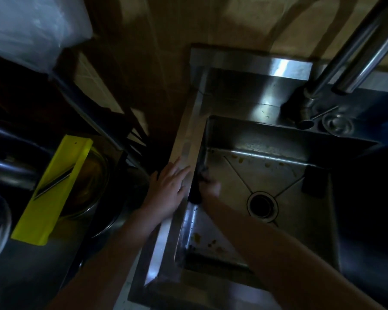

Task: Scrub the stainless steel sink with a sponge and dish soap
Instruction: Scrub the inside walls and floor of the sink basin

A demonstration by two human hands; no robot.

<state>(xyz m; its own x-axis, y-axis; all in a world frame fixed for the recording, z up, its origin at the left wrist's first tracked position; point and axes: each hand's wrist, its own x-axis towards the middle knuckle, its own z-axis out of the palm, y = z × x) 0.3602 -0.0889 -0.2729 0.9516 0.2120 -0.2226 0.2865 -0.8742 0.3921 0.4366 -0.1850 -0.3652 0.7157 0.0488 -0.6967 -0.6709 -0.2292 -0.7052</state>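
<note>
**A:** Where is the sponge to be found, and how is it held?

**B:** A dark sponge (pixel 195 192) is seen pressed against the left inner wall of the stainless steel sink (pixel 267 175). It is clasped by the right grip (pixel 210 187), whose fingers are curled round it. The left grip (pixel 169 189) is laid flat on the sink's left rim with fingers straight and nothing held.

**A:** How can the sponge be expected to handle?

**B:** It is judged to be light, soft and easily squashed, and slippery once soaped. It is best taken across its broad back, so that the whole face can be pressed to the steel. The sink is rigid and fixed, and firm pressure can be borne. Yellowish residue (pixel 197 237) is left on the floor near the front edge.

**A:** What cannot be made out?

**B:** The scene is dim and blurred. The sponge's texture cannot be told, nor whether any lather is on it. No dish soap bottle is seen. A dark block (pixel 314 181) by the right wall cannot be identified. The faucet (pixel 354 54) is cut off at the upper edge, and the sink's right side is lost in shadow.
</note>
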